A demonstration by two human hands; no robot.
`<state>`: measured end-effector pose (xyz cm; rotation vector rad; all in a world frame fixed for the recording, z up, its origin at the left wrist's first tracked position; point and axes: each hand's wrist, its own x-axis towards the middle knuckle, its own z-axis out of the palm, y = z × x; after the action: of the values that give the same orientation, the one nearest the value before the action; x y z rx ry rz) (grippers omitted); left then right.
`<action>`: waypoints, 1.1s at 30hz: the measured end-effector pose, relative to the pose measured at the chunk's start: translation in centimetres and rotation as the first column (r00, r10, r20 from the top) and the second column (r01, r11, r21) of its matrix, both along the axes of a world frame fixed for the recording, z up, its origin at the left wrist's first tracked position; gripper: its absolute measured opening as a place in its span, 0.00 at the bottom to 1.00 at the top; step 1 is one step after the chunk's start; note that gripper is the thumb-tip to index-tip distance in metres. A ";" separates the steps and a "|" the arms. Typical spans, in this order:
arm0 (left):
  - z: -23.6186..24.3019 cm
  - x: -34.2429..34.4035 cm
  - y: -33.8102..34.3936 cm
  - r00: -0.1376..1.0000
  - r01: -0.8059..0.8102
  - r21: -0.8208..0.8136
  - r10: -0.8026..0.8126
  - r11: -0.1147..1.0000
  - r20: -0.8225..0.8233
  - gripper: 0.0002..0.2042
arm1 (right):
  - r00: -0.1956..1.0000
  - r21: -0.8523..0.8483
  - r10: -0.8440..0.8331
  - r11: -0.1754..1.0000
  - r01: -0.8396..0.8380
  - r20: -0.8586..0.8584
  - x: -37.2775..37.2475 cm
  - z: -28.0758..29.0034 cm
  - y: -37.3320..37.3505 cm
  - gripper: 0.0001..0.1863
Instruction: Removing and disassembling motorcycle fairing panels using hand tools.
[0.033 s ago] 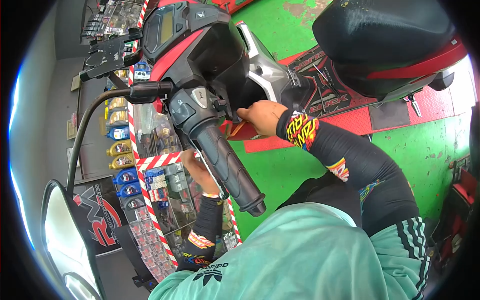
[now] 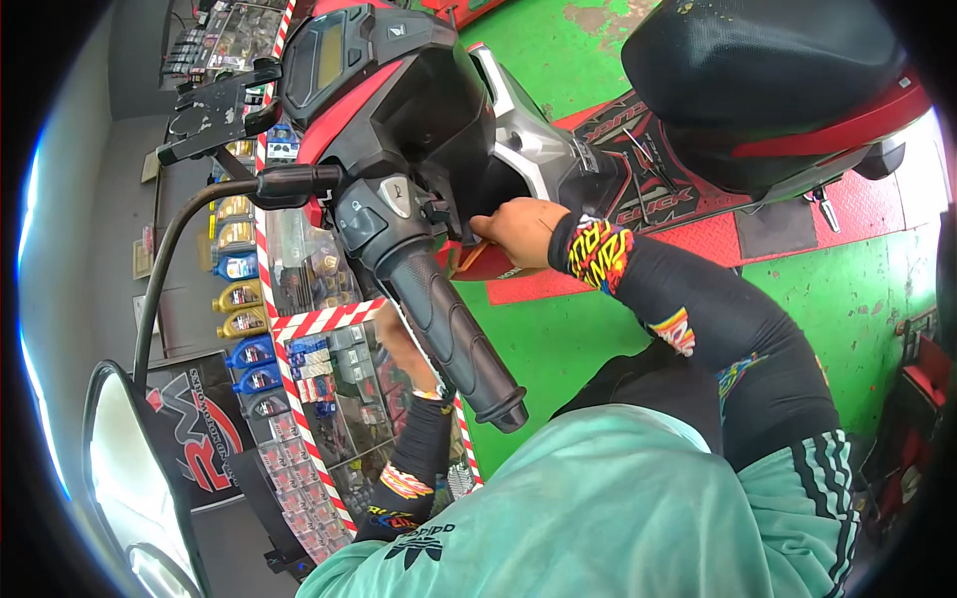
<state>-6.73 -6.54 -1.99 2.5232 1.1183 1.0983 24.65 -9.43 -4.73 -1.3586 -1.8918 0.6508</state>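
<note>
A red and black scooter [image 2: 429, 110] stands before me, its black handlebar grip [image 2: 454, 339] pointing toward my body. My right hand [image 2: 520, 234] is closed beside the inner front panel, to the right of the handlebar. From under its curled fingers juts a thin orange stick [image 2: 471, 259], its far end close to the red bodywork; what kind of tool it is does not show. My left hand [image 2: 401, 344] reaches up on the left of the grip, partly behind the brake lever [image 2: 423, 344]. It is smeared by motion, and its fingertips are hidden behind the handlebar.
A mirror [image 2: 135, 478] on a curved stem and a phone holder [image 2: 224, 115] stick out at the left. Beyond is a glass display counter [image 2: 349, 399] with red and white edging and several bottles. Slim tools [image 2: 643, 149] lie on the footboard; the floor [image 2: 827, 309] is green.
My left hand has shifted slightly right, closer to the handlebar grip. My right hand has barely moved and stays at the panel with the orange stick.
</note>
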 end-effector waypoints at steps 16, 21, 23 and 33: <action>-3.8 14.6 -2.8 0.986 -0.007 -0.387 0.070 0.922 0.151 0.27 | 0.994 0.011 0.113 0.994 -0.113 -0.006 1.7 -1.2 0.9 0.21; -4.5 15.5 -2.2 0.992 -0.031 -0.284 0.065 0.958 0.112 0.26 | 0.969 -0.010 0.136 0.990 -0.141 -0.208 2.6 -2.7 0.6 0.12; -3.8 15.6 -2.0 0.995 -0.028 -0.303 0.055 0.952 0.081 0.25 | 0.960 -0.018 0.163 0.985 -0.172 -0.228 3.3 -3.0 0.6 0.12; -5.1 13.5 -4.4 1.000 0.012 -0.198 -0.011 0.980 0.006 0.23 | 0.966 0.155 0.133 0.983 -0.100 -0.221 2.0 -5.3 -1.9 0.31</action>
<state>6.79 -10.92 -7.06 2.3695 1.1485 0.9381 26.65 -11.34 -10.04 -1.0404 -1.8030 0.6862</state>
